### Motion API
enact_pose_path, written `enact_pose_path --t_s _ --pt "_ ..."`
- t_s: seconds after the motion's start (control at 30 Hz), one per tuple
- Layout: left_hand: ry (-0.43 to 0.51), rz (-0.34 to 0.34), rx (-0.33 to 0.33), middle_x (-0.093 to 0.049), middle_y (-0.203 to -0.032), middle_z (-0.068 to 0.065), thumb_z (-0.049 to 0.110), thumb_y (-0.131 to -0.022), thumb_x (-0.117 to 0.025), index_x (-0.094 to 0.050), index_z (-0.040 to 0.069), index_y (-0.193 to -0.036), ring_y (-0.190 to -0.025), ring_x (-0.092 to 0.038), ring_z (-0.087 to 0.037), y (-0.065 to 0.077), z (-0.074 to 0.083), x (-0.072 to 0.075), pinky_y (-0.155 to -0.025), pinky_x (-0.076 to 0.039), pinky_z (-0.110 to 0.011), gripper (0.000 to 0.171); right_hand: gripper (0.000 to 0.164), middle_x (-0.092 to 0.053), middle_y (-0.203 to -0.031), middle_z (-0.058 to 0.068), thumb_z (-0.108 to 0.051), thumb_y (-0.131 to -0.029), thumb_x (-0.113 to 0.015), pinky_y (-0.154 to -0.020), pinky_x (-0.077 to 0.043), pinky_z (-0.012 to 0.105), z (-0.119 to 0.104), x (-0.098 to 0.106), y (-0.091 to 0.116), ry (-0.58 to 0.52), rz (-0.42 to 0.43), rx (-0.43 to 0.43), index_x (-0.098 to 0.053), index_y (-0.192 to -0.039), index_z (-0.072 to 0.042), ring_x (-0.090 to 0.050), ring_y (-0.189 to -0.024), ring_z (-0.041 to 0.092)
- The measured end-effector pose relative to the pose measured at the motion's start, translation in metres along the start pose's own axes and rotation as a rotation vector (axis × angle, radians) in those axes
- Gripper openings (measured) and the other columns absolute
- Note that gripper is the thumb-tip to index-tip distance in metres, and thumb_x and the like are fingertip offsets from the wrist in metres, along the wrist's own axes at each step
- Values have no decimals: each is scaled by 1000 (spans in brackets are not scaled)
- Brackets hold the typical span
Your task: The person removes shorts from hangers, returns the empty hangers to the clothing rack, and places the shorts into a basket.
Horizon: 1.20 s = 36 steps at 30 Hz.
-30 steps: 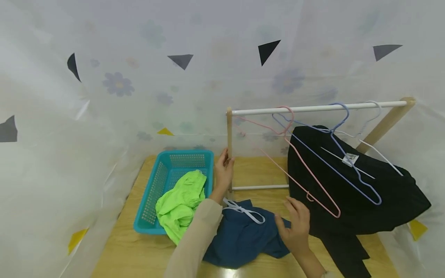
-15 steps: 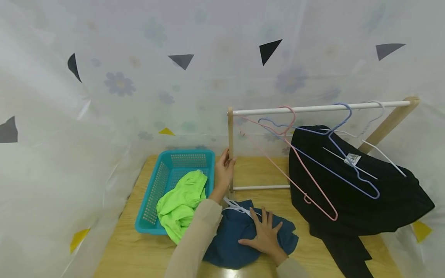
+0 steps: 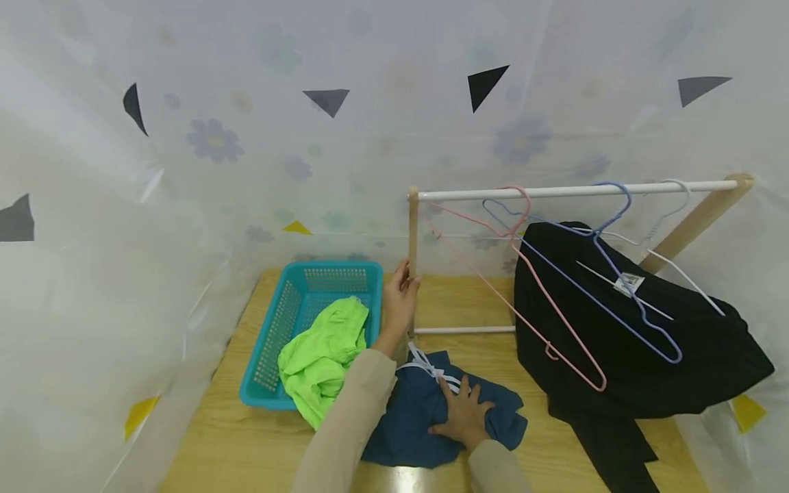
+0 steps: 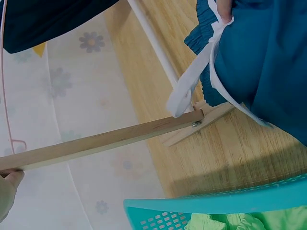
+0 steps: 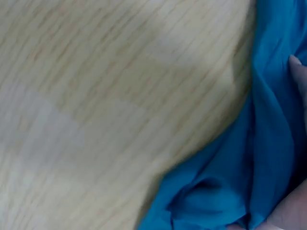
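Observation:
My left hand (image 3: pixel 398 305) holds the upright wooden post (image 3: pixel 413 229) at the left end of a small clothes rack. In the left wrist view, a fingertip (image 4: pixel 14 178) lies against the edge of that post. Blue shorts (image 3: pixel 409 428) with a gathered waist and white drawstring (image 4: pixel 184 91) lie crumpled at the rack's foot. Spread over the shorts is my right hand (image 3: pixel 462 416), with its fingers resting on the cloth near the waistband. The right wrist view shows only part of this hand at its edge, on folds of blue cloth (image 5: pixel 211 206).
A teal basket (image 3: pixel 251 387) with a bright green garment (image 3: pixel 327 352) stands left of the rack. Pink (image 3: pixel 557 311), blue (image 3: pixel 576 287) and white (image 3: pixel 687 277) hangers hang from the white bar (image 3: pixel 456 196). A black garment (image 3: pixel 585 390) is at the rack's right side.
My right hand has moved left from the shorts' right edge and come down on them with spread fingers. The left hand stays at the post, and the hangers sway slightly.

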<state>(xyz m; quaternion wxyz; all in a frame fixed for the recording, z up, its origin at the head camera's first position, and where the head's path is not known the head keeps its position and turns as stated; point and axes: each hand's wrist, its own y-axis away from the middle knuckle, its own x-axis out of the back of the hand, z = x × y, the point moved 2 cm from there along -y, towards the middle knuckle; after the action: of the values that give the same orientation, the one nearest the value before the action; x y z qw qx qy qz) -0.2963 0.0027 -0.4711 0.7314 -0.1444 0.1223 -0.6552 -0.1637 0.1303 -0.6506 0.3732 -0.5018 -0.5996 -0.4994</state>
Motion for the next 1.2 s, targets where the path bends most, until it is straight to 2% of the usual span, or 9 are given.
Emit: enact_pose_path --t_s 0.17,0.27,0.4,0.5,0.57,0.73,1.0,1.13,1.2 --pt "4 18 -56 -54 -119 -29 10 -88 -56 -45 -7 -128 -111 -54 -35 -2 -6 1 -90 -48 -41 45 89 -43 -123 25 -54 -53 -79 -72 -37 71 -5 3 -1 42 59 24 -44 -130 -25 -41 -110 50" --pt "41 60 -194 -62 -112 -17 24 -87 -59 -48 3 -129 -103 -60 -18 -12 -47 0 -84 -51 -26 48 75 -49 -114 23 -43 -58 -79 -67 -42 63 -11 4 1 60 110 36 -49 -125 -24 -47 -102 45" --pt "29 96 -271 -64 -109 -11 29 -85 -61 -49 8 -129 -99 -61 -10 -25 -97 -1 -80 -51 -18 51 63 -54 -103 22 -27 -61 -78 -64 -45 57 -18 -1 5 67 201 48 -54 -119 -22 -52 -93 41" --pt "-9 59 -204 -61 -116 -18 28 -85 -60 -46 3 -131 -105 -60 -19 -25 -95 0 -83 -52 -29 54 62 -56 -97 20 -19 -59 -79 -63 -46 54 -17 -8 8 72 270 37 -55 -116 -21 -54 -88 38" --pt "-10 86 -240 -63 -112 -15 29 -84 -62 -49 5 -130 -101 -62 -15 -25 -103 -2 -81 -52 -22 53 62 -57 -95 19 -15 -58 -79 -62 -47 51 -15 -12 10 75 310 33 -56 -115 -21 -55 -86 37" --pt "4 97 -246 -65 -106 -10 28 -84 -62 -51 10 -128 -94 -63 -9 -20 -87 -5 -76 -52 -17 49 54 -60 -92 18 -3 -61 -73 -57 -48 47 -4 -7 14 -13 385 65 -59 -110 -17 -58 -79 35" --pt "-2 18 -14 -56 -112 -33 -3 -86 -55 -45 -13 -125 -104 -57 -40 3 18 -1 -85 -51 -38 42 50 -64 -97 19 7 -65 -64 -66 -51 47 21 11 22 -395 396 77 -59 -112 -8 -63 -83 37" --pt "2 -28 33 -54 -117 -32 -5 -86 -54 -43 -12 -127 -111 -53 -39 6 31 3 -91 -48 -42 44 47 -64 -104 21 10 -67 -60 -79 -49 51 32 17 26 -578 386 64 -59 -112 -4 -60 -96 40" --pt "3 -37 33 -53 -121 -29 0 -86 -55 -43 -8 -129 -115 -51 -37 6 24 5 -94 -45 -43 45 46 -64 -106 22 11 -67 -59 -81 -49 51 36 20 28 -642 389 61 -59 -111 -1 -60 -97 40"
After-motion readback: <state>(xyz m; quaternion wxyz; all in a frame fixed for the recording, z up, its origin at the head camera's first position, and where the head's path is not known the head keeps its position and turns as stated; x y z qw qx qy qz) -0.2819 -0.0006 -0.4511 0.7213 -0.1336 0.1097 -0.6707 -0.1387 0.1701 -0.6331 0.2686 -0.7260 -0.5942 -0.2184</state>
